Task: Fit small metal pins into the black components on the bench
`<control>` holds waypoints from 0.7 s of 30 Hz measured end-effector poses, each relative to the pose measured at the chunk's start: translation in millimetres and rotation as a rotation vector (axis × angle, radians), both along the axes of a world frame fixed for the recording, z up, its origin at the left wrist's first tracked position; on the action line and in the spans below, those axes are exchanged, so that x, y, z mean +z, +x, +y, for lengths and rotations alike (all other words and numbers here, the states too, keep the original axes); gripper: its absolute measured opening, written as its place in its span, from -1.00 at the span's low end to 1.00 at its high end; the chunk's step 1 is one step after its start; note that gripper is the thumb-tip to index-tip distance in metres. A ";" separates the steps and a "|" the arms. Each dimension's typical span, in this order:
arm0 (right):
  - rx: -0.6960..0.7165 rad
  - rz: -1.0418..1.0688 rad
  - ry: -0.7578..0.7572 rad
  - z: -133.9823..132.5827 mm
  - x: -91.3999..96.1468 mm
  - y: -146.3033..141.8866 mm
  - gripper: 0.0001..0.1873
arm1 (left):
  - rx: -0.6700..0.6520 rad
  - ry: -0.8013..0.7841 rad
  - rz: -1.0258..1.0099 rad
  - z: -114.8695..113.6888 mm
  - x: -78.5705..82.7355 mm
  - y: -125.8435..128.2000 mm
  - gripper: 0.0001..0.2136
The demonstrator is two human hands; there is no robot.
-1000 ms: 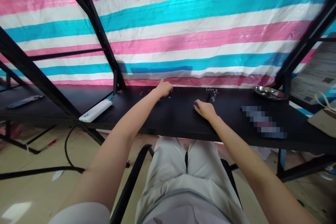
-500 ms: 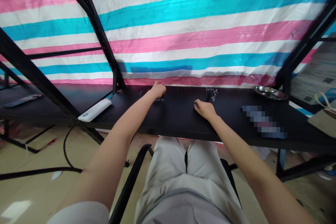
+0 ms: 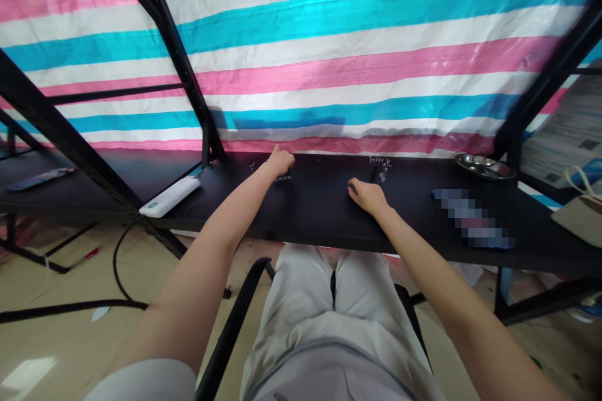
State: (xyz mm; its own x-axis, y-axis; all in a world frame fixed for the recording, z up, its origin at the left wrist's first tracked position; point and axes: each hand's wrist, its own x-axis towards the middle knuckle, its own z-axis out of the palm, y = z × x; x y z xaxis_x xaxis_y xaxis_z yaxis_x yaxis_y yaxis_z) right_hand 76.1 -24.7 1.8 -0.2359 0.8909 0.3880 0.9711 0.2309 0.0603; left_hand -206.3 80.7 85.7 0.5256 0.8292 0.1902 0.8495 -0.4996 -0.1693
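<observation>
My left hand (image 3: 280, 163) reaches far across the black table (image 3: 320, 213), its fingers curled down over a small dark part (image 3: 282, 178) that I cannot make out clearly. Tiny pale bits (image 3: 254, 166) lie just left of it. My right hand (image 3: 367, 194) rests palm down on the table nearer to me, fingers bent and together, with its fingertips at a dark spot; what is under them is hidden. A cluster of small metal pieces (image 3: 380, 166) lies just beyond the right hand.
A white power bank (image 3: 169, 197) lies at the table's left edge, a cable hanging below. A metal dish (image 3: 484, 166) sits at the right rear, a blurred flat object (image 3: 473, 219) before it. Black frame struts (image 3: 174, 50) rise left and right; a striped tarp (image 3: 329, 44) hangs behind.
My left hand has slid leftward along the table's far side, from near the middle to beside the pale bits. The right hand has stayed put.
</observation>
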 end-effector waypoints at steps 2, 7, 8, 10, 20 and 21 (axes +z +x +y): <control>0.002 0.000 -0.004 0.0 0.2 0.1 -0.68 | 0.003 0.007 0.033 0.1 -0.1 -0.1 -0.82; -0.006 -0.004 0.000 0.2 -0.4 0.1 -0.70 | 0.001 0.012 0.081 -2.2 1.0 1.6 -0.79; -0.007 -0.004 0.003 0.2 -0.5 0.1 -0.70 | 0.004 0.010 0.081 -2.8 1.4 2.0 -0.79; -0.006 -0.003 0.004 0.5 -0.9 0.2 -0.70 | 0.005 0.007 0.094 -4.0 2.5 2.7 -0.77; 0.008 0.022 0.018 1.9 -2.4 1.2 -0.70 | 0.023 -0.012 0.183 -9.8 8.1 7.0 -0.71; 0.008 0.028 0.024 1.7 -2.3 1.2 -0.70 | 0.021 -0.013 0.186 -10.0 7.8 7.3 -0.71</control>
State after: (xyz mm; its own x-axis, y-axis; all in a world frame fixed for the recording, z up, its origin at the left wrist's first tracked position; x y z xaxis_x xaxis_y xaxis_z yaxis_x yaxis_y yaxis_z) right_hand 77.3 -22.9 -0.5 -0.2320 0.8794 0.4157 0.9705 0.2380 0.0382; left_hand -199.0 70.7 93.5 0.5332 0.8421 0.0808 0.8146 -0.4853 -0.3178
